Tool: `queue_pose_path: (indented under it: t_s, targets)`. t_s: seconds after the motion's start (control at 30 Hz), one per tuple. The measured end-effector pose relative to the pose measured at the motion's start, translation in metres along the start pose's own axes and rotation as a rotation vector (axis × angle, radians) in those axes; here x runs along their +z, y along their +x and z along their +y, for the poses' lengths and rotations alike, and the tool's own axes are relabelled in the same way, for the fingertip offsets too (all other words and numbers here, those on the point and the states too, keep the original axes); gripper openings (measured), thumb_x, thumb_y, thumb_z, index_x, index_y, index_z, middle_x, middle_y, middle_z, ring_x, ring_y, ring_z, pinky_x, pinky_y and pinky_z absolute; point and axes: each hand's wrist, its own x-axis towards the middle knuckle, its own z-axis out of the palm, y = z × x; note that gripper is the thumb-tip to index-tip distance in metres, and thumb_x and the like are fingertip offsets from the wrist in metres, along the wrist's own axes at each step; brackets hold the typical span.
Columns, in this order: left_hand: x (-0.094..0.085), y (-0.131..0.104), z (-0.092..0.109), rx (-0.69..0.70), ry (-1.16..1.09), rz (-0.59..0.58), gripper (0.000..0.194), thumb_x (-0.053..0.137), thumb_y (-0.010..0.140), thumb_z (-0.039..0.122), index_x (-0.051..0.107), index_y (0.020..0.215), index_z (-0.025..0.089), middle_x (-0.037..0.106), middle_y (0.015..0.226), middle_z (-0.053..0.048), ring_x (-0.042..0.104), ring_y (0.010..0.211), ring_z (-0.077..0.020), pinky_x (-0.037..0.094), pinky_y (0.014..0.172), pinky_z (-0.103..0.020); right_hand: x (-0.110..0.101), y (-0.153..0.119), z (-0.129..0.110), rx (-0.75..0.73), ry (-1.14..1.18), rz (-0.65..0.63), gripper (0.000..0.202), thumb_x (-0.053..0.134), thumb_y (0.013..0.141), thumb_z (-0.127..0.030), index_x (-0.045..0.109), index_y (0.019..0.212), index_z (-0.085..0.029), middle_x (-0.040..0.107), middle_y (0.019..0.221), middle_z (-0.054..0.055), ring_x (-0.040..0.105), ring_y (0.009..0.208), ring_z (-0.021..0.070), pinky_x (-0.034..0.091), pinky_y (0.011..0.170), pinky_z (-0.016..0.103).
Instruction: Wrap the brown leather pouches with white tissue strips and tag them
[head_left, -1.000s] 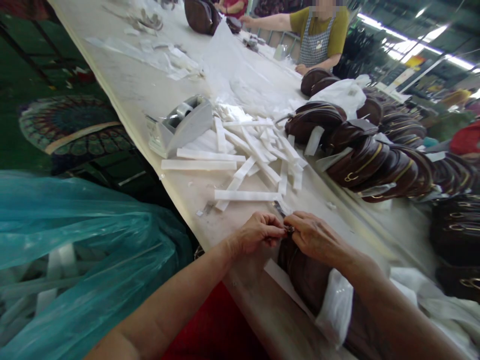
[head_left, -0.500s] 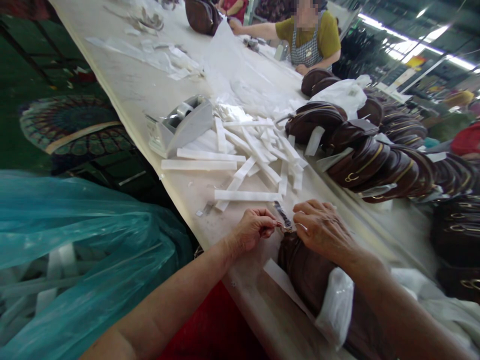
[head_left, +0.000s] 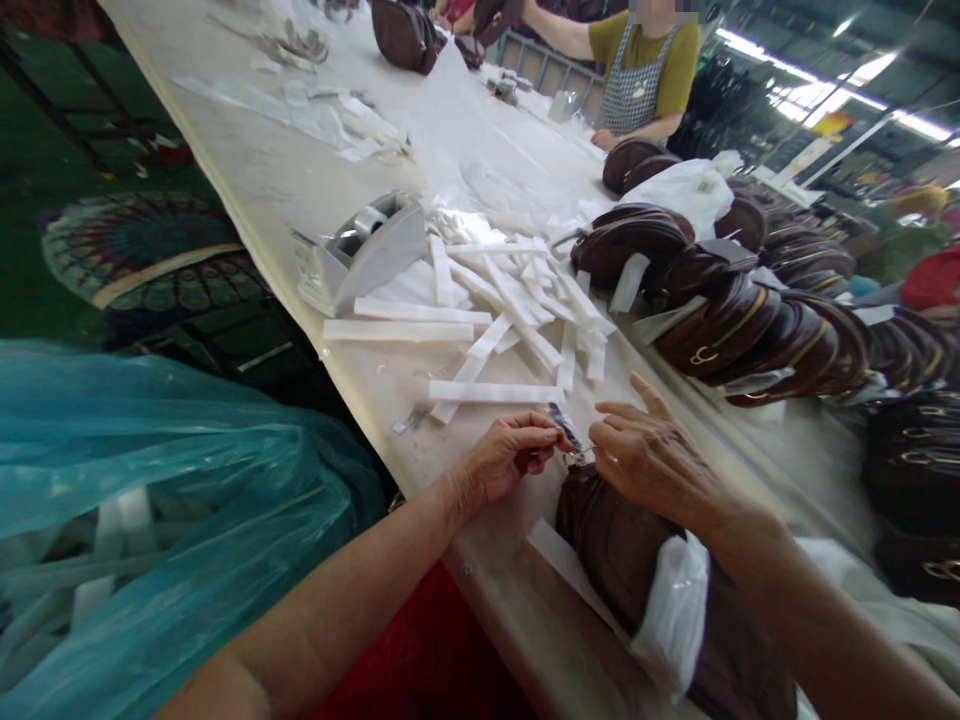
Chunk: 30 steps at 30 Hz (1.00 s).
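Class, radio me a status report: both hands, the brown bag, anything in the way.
Left hand pinching small metal hardware at brown bag end. Right hand alongside, grip unclear. Bag lying on table, white plastic against it. White strips just beyond.

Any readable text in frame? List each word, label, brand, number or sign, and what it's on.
None readable.
Pale patch on checked apron: too small.
Yellow-orange shape in background: too blurred.
Nearest brown bag: no lettering visible.
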Motion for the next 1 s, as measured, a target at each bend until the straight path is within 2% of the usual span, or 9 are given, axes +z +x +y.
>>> queue_pose_path:
  t_s: [0.07,0.2,0.3,0.37,0.53,0.63,0.73,0.87,1.0]
  targets:
    - [0.000,0.000,0.000,0.013,-0.006,0.002,0.029,0.079,0.054,0.030,0.060,0.067,0.012,0.064,0.067,-0.004,0.046,0.051,-0.0058,0.027,0.046,-0.017,-0.002,0.004,-0.004,-0.011,-0.047,-0.047,0.029,0.042,0.084,-0.009,0.060,0.065,-0.020,0.062,0.059,0.003,0.059,0.067,0.0173,0.029,0.102,0.045]
    - [0.000,-0.002,0.000,0.057,-0.014,0.015,0.029,0.081,0.054,0.030,0.063,0.069,0.013,0.062,0.064,-0.001,0.054,0.058,-0.0084,0.035,0.056,-0.019,-0.009,0.008,-0.004,0.082,0.019,-0.229,0.016,0.054,0.083,-0.018,0.063,0.069,-0.020,0.064,0.062,0.003,0.057,0.059,0.0156,0.040,0.073,0.033]
    - [0.002,-0.002,0.000,0.092,-0.028,0.013,0.028,0.082,0.054,0.029,0.066,0.070,0.012,0.063,0.065,-0.002,0.056,0.060,-0.0092,0.039,0.063,-0.021,-0.013,0.006,0.007,0.261,0.224,-0.345,0.007,0.062,0.076,-0.027,0.065,0.081,-0.023,0.063,0.060,-0.001,0.055,0.055,0.0142,0.032,0.053,0.025]
    - [0.002,-0.002,0.001,0.108,-0.051,0.001,0.028,0.082,0.053,0.028,0.067,0.070,0.011,0.063,0.066,-0.002,0.056,0.059,-0.0094,0.042,0.067,-0.024,-0.012,0.003,0.016,0.318,0.410,-0.362,0.021,0.061,0.074,-0.028,0.064,0.095,-0.025,0.060,0.058,-0.004,0.053,0.051,0.0122,0.030,0.050,0.023]
    - [0.000,-0.002,0.004,0.122,-0.136,-0.066,0.030,0.078,0.057,0.027,0.070,0.081,0.011,0.066,0.069,-0.005,0.059,0.060,-0.0135,0.047,0.069,-0.029,-0.006,-0.007,0.021,0.386,0.742,-0.256,0.041,0.058,0.077,-0.037,0.054,0.113,-0.018,0.062,0.062,-0.003,0.055,0.053,0.0123,0.037,0.050,0.023]
    - [0.000,-0.001,0.003,0.101,-0.173,-0.112,0.031,0.075,0.057,0.020,0.071,0.087,0.012,0.069,0.091,-0.010,0.062,0.062,-0.0148,0.049,0.067,-0.029,-0.005,-0.011,0.013,0.394,0.713,-0.110,0.032,0.059,0.076,-0.031,0.056,0.106,-0.019,0.069,0.071,0.000,0.062,0.063,0.0146,0.045,0.061,0.025]
    - [0.001,0.001,-0.001,0.095,-0.112,-0.026,0.032,0.075,0.056,0.015,0.072,0.088,0.014,0.067,0.104,-0.011,0.060,0.058,-0.0100,0.049,0.059,-0.024,-0.007,-0.014,0.003,0.339,0.589,0.048,0.021,0.055,0.077,-0.022,0.057,0.098,-0.021,0.071,0.071,0.000,0.064,0.063,0.0146,0.045,0.063,0.025]
    - [0.004,0.003,-0.012,0.099,-0.002,-0.015,0.048,0.082,0.051,0.020,0.071,0.097,0.015,0.069,0.079,-0.007,0.058,0.052,-0.0107,0.048,0.052,-0.023,-0.007,-0.011,-0.007,0.283,0.486,0.150,0.017,0.054,0.079,-0.020,0.060,0.094,-0.022,0.069,0.069,-0.001,0.063,0.061,0.0137,0.041,0.057,0.022]
    - [0.006,0.001,-0.018,0.142,0.029,-0.096,0.061,0.085,0.049,0.026,0.067,0.107,0.017,0.067,0.070,-0.003,0.058,0.052,-0.0121,0.049,0.053,-0.025,-0.006,0.001,-0.016,0.309,0.505,0.101,0.015,0.054,0.078,-0.019,0.062,0.090,-0.022,0.066,0.064,-0.003,0.061,0.057,0.0123,0.039,0.054,0.021]
